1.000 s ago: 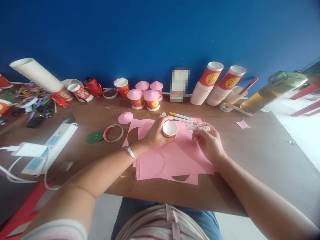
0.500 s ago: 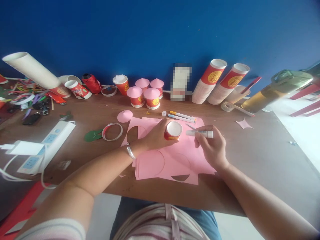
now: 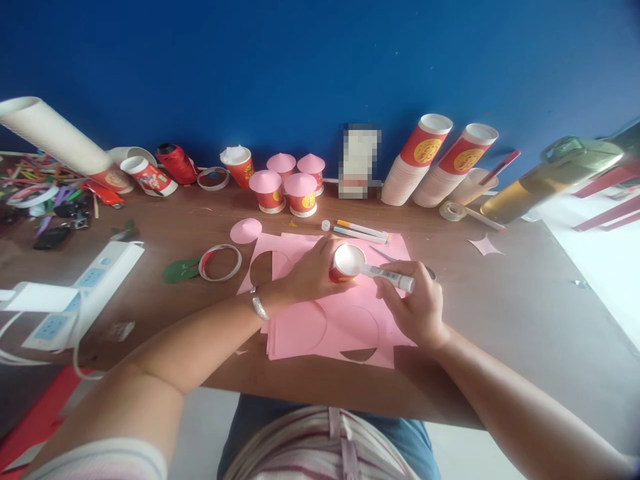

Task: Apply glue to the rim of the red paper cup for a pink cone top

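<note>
My left hand (image 3: 320, 265) is wrapped round a small red and white paper cup (image 3: 347, 261), over sheets of pink paper (image 3: 300, 333). In my right hand (image 3: 413, 300) is a white glue stick (image 3: 390, 275), its tip at the cup's right rim. Scissors (image 3: 383, 253) lie partly hidden behind the right hand. A loose pink paper cone (image 3: 246, 231) rests to the left, beyond the paper. Behind it stand several red cups topped with pink cones (image 3: 301, 193).
Two stacks of paper cups (image 3: 417, 160) lean at the back right, near a tape roll (image 3: 453, 211). Two markers (image 3: 361, 233) and a small cap (image 3: 326, 225) lie behind the paper. A cut cup ring (image 3: 220, 263) and a power strip (image 3: 83, 297) are on the left.
My right hand has moved left with the glue stick, bringing its tip to the cup's rim. My left hand keeps its hold on the cup, which tilts slightly.
</note>
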`<act>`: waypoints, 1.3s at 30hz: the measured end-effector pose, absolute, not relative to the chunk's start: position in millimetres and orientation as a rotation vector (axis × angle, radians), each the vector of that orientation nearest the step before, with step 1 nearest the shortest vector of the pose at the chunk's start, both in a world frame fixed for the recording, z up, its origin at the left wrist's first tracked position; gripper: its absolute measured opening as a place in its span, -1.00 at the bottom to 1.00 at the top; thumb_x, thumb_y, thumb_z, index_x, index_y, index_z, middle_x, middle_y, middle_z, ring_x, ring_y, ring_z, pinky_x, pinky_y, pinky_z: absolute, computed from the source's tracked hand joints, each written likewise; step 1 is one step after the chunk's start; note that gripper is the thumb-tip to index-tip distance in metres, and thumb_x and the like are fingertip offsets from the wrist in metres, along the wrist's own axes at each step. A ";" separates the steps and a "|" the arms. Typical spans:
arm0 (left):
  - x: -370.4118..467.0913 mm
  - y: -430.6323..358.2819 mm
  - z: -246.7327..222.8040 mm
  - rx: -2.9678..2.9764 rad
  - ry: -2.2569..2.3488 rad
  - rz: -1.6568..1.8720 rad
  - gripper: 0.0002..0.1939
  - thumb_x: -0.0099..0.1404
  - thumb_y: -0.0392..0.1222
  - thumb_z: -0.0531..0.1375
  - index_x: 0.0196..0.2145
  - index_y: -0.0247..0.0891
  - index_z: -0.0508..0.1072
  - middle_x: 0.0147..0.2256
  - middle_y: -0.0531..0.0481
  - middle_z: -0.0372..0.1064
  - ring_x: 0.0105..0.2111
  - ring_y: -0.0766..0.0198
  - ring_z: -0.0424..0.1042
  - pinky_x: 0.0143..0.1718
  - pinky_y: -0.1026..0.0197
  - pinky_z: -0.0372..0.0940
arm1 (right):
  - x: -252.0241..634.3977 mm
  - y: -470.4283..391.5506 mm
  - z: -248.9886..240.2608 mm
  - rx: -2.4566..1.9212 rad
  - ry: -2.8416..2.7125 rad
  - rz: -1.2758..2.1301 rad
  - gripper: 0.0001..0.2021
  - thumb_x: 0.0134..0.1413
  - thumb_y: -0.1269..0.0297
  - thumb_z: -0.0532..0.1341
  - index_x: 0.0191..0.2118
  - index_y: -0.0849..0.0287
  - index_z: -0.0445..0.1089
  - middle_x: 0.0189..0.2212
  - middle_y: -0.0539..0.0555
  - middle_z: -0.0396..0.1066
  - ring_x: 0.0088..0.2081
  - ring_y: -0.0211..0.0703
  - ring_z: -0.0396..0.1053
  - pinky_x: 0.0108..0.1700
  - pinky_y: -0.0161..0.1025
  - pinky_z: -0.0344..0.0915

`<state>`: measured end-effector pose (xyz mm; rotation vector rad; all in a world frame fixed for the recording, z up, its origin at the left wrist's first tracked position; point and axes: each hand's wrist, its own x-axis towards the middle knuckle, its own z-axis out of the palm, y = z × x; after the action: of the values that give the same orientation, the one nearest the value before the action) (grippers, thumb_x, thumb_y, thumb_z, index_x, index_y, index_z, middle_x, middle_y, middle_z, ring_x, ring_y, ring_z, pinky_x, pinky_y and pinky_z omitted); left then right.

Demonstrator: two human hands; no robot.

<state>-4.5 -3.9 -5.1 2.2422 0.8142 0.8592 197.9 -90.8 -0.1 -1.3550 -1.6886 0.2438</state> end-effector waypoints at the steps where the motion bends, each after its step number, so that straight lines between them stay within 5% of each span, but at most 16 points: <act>1: -4.8 -3.8 -5.5 2.240 0.822 0.849 -0.62 0.15 -0.07 0.38 -0.18 -0.19 0.31 -0.17 -0.10 0.38 -0.17 0.06 0.39 -0.09 -0.05 0.38 | 197.9 -90.6 0.3 -1.356 -1.697 0.234 -0.85 0.26 0.12 0.27 -0.16 0.04 0.37 -0.44 0.00 0.54 -0.39 -0.11 0.55 -0.29 -0.20 0.45; 39: -5.8 -2.9 -14.8 2.134 0.917 0.861 -0.49 0.09 -0.02 0.42 -0.14 -0.19 0.26 -0.17 -0.10 0.40 -0.22 0.08 0.42 -0.24 0.03 0.38 | 198.3 -89.8 -3.9 -1.275 -1.811 0.168 -0.89 0.25 0.18 0.27 -0.21 0.05 0.36 -0.37 0.04 0.58 -0.40 -0.12 0.55 -0.41 -0.23 0.39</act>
<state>-5.8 -2.9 -14.8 2.1344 0.9167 0.8611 198.3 -89.8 -3.9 -1.2747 -1.8110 0.1679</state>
